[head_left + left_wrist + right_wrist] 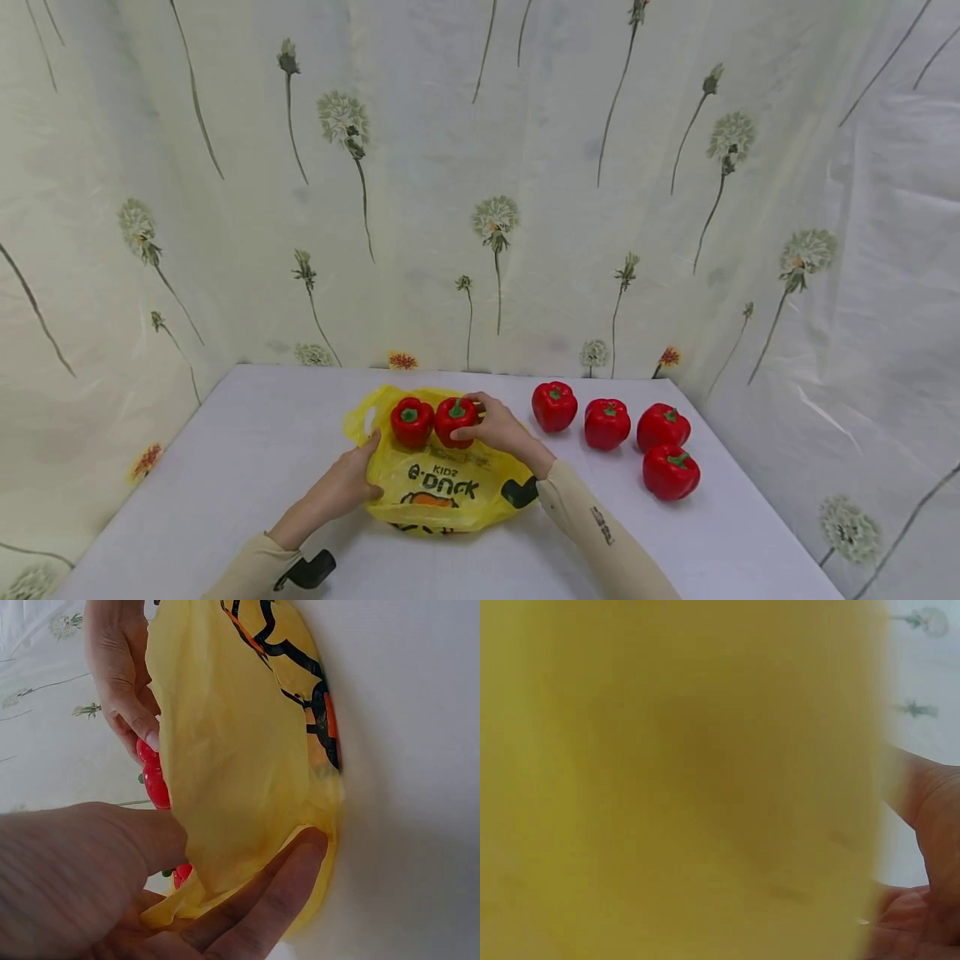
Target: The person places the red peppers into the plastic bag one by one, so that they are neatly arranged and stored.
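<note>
Yellow bag (487,504): thin, crinkled, translucent plastic, black and orange print on its near half, cut-out handle hole at its far left corner. Lies on table (300,417), white and smooth. Left grip (343,483) at bag's left edge, thumb and fingers pinching the film. Right grip (498,427) over bag's far right part, curled on held pepper (452,418): thumb on near side, fingers round the far right. Pepper red, glossy, blocky, lobed, green stem up. Second pepper (412,422), same look, at bag's far left part, beside the held one, between both grips. Can't tell if these two are inside the film or on top of it. Four loose peppers (607,424) right of bag, beyond right grip, shiny red, two nearly touching. Right wrist view mostly blurred yellow film. Behind bag: pale, creased curtain (420,208), dandelion print. Sleeves (600,533) cream, near side of bag.
</note>
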A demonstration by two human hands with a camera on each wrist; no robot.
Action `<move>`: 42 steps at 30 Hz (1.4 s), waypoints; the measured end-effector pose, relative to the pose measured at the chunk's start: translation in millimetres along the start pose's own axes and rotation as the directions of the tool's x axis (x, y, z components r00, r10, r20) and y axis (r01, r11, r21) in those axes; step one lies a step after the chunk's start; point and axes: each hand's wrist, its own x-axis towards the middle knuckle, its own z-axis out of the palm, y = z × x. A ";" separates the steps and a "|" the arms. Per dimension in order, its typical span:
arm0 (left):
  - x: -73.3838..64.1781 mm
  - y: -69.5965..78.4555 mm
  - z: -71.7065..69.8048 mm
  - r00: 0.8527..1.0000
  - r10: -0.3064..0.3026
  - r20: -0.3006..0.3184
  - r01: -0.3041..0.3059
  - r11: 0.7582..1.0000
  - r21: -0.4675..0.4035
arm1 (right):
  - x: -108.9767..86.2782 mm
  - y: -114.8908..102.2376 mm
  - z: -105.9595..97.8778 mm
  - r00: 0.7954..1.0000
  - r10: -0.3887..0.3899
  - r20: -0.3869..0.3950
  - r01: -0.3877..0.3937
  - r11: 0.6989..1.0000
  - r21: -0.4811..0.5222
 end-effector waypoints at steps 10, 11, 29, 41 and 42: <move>0.1 2.4 -1.7 1.000 0.002 -0.006 -0.002 1.000 0.011 | 2.9 -14.0 -8.3 0.999 0.047 0.021 -0.045 0.997 -0.058; 0.1 2.3 -2.3 1.000 0.005 -0.008 -0.005 1.000 0.014 | 3.5 -15.7 -9.3 0.999 0.047 0.024 -0.046 0.997 -0.066; -1.2 -1.9 3.3 1.000 0.008 -0.007 -0.007 1.000 0.020 | 15.4 -26.8 -10.7 0.995 0.085 0.050 -0.080 0.991 -0.104; -2.7 1.8 4.1 1.000 0.013 -0.004 -0.013 0.999 0.044 | 17.5 -12.9 -5.4 0.998 0.059 0.033 -0.057 0.996 -0.070; -2.9 1.7 4.5 1.000 0.014 -0.004 -0.013 0.999 0.044 | 17.2 -12.4 -5.1 0.998 0.060 0.036 -0.058 0.996 -0.062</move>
